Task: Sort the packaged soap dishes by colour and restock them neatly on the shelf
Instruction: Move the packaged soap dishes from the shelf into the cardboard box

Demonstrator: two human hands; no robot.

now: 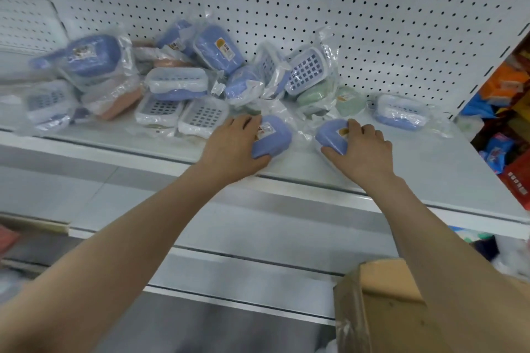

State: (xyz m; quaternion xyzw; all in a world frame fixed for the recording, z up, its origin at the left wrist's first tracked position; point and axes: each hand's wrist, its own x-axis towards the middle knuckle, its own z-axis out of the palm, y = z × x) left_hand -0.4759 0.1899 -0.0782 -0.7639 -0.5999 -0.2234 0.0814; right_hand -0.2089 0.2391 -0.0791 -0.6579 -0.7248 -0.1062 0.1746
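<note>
1. The left hand (235,146) is curled round a blue soap dish (276,135). The fingers lie over its far edge and the thumb is tucked under its near end. The dish sticks out past the fingertips to the right, with its long axis slanting away and rightward.
2. The right hand (364,149) clamps a second blue dish (332,136), fingers on top by the label and thumb at the near edge. This dish juts left of the hand, towards the first.
3. The two dishes lie near each other but apart, on the front of the shelf (430,169), with crumpled wrap between them.
4. Both are smooth rounded plastic shells in loose, glossy clear bags.
5. Beyond the left hand is a mixed pile (177,86) of blue, white-grid and peach dishes. Beyond the right hand are green dishes (315,96).
6. Bare shelf lies right of the right hand, which is probably the nearer hand for starting a blue row there.
</note>
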